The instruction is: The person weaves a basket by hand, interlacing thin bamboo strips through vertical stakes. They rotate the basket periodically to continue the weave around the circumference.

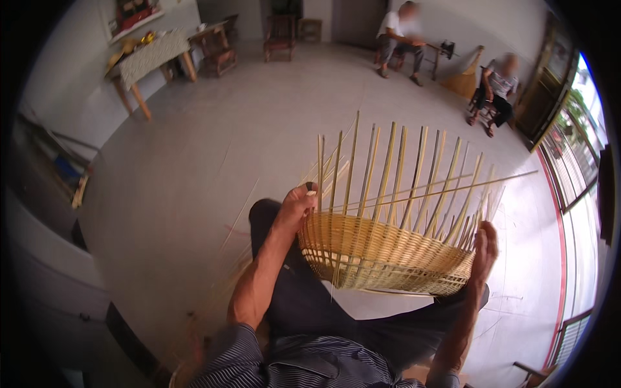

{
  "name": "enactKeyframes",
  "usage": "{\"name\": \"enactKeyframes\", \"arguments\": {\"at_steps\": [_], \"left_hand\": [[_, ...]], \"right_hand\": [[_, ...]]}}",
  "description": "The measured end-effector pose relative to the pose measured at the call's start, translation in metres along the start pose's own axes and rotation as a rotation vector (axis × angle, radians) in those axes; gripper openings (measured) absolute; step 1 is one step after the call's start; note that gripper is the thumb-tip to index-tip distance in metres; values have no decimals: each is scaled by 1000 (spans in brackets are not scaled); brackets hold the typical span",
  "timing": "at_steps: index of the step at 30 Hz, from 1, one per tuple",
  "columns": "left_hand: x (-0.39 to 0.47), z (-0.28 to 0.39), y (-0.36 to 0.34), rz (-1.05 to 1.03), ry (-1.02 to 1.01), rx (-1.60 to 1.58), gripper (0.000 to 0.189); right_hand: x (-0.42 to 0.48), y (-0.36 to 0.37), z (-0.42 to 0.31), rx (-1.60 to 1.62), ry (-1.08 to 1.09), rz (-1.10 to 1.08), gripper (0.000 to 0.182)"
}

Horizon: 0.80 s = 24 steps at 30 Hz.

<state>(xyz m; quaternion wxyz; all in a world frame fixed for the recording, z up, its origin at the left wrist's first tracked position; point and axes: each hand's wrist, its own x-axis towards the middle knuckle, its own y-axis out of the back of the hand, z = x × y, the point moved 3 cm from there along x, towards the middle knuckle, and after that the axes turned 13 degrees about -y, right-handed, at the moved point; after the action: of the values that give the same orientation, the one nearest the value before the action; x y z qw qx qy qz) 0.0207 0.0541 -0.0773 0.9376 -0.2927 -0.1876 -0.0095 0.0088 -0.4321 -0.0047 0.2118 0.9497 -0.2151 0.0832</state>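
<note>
A partly woven bamboo basket (383,247) rests across my lap, its woven wall facing me. Upright bamboo stakes (389,167) rise from its rim, and a long thin strip (465,186) slants across them to the right. My left hand (300,203) grips the stakes at the basket's upper left corner, with a dark band around one finger. At the right end, my right hand (485,250) is against the rim and stakes; its fingertips are partly hidden, so its hold is unclear. Short pale strip ends (335,179) stick out behind my left hand.
Loose bamboo strips (240,213) lie on the grey floor (184,160) at the left. Two people sit by the far wall, one in a white shirt (390,24). A cloth-covered table (155,56) and wooden chairs (280,39) stand at the back. An open doorway (577,145) is on the right.
</note>
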Motion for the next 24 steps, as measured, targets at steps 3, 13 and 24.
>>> {"name": "enactKeyframes", "arguments": {"at_steps": [3,13,24], "left_hand": [[2,1,2,-53,-46,214,20],[-41,55,18,235,-307,784,51],[-41,87,-21,-130,-502,1207,33]], "right_hand": [[-1,-70,19,-316,158,-7,42],[31,-174,-11,-487,386,-87,37],[-117,-238,-182,491,112,-783,20]]}}
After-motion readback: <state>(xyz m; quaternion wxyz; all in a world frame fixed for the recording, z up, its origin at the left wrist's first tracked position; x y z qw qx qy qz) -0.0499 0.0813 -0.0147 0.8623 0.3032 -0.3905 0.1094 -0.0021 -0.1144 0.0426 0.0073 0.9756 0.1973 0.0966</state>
